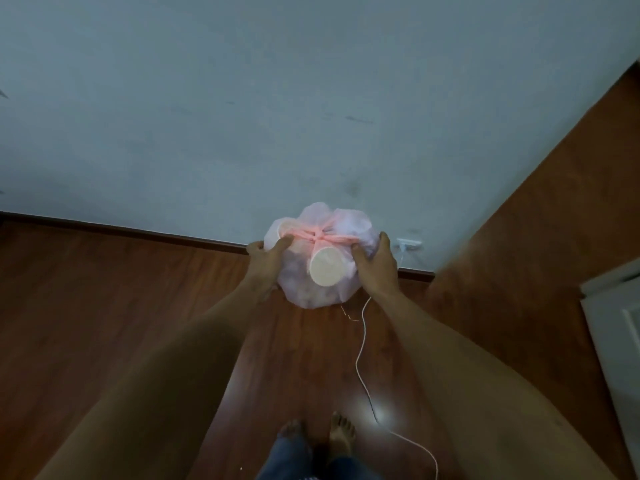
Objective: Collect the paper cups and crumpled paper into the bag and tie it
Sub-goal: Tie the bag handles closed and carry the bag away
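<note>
A thin pink-white plastic bag [313, 289] bulges with contents and sits low by the wall. Its pink handles [317, 236] are knotted together on top. Through the film a paper cup [325, 268] shows, bottom toward me, and another cup's rim [282, 229] shows at the upper left. My left hand [268, 252] grips the bag's left side. On the opposite side, my right hand [377, 263] clasps the bag. Crumpled paper inside is only a blur.
Dark wooden floor [104, 306] runs to a pale wall with a dark skirting board [138, 232]. A white cable [363, 358] trails from a wall socket [410, 244] across the floor past my bare feet [317, 438]. A wooden panel and white door frame [609, 306] stand at right.
</note>
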A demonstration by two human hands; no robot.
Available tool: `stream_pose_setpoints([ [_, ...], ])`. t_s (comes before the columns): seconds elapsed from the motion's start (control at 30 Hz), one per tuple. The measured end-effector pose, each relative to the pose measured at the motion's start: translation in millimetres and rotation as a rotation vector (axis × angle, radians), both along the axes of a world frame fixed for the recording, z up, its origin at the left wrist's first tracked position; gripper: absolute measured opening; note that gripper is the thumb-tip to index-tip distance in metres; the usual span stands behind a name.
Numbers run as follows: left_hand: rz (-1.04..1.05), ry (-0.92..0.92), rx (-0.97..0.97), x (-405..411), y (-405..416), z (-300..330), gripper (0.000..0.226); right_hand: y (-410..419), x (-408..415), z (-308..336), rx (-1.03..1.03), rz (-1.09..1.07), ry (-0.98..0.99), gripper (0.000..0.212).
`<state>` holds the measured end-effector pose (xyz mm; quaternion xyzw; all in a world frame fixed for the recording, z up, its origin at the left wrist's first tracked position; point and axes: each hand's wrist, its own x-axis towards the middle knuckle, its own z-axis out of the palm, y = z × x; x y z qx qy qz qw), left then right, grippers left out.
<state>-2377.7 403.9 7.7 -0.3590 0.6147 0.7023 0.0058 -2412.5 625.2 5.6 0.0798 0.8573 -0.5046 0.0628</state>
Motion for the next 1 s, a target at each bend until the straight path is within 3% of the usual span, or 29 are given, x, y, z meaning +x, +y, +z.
stream_pose_setpoints([
  [0.1,-0.010,-0.022,-0.012,-27.2,-13.6,-19.8,0.080,-16.5,-24.0,-18.8,-0.003,-0.035,-0.009,0.044],
  [0.27,-0.066,-0.021,-0.025,-85.5,-38.9,-96.1,0.082,-43.1,-67.3,-89.2,-0.041,-0.095,-0.014,0.036],
  [0.33,-0.102,-0.027,-0.062,-103.1,-43.7,-127.1,0.094,-49.6,-83.1,-122.2,-0.041,-0.116,-0.026,0.037],
  [0.4,-0.153,-0.075,-0.181,-119.7,-51.2,-177.9,0.106,-59.6,-99.8,-175.1,-0.035,-0.152,-0.041,0.034],
  [0.5,-0.225,-0.106,-0.285,-140.0,-58.1,-258.9,0.087,-70.3,-122.8,-257.7,-0.016,-0.204,-0.035,0.030],
  [0.63,-0.278,-0.062,-0.258,-169.4,-68.1,-369.4,0.092,-80.9,-150.0,-355.0,0.008,-0.230,-0.020,0.036],
  [0.73,-0.312,-0.025,-0.164,-192.7,-73.6,-440.1,0.077,-88.3,-169.3,-404.7,0.023,-0.202,-0.031,0.044],
  [0.9,-0.291,-0.105,0.034,-207.2,-54.4,-467.6,0.089,-109.9,-188.6,-458.4,0.028,-0.062,-0.057,0.049],
  [1.0,-0.345,-0.136,-0.068,-200.8,-53.5,-486.1,0.103,-121.2,-184.8,-471.2,0.049,0.001,-0.074,0.045],
])
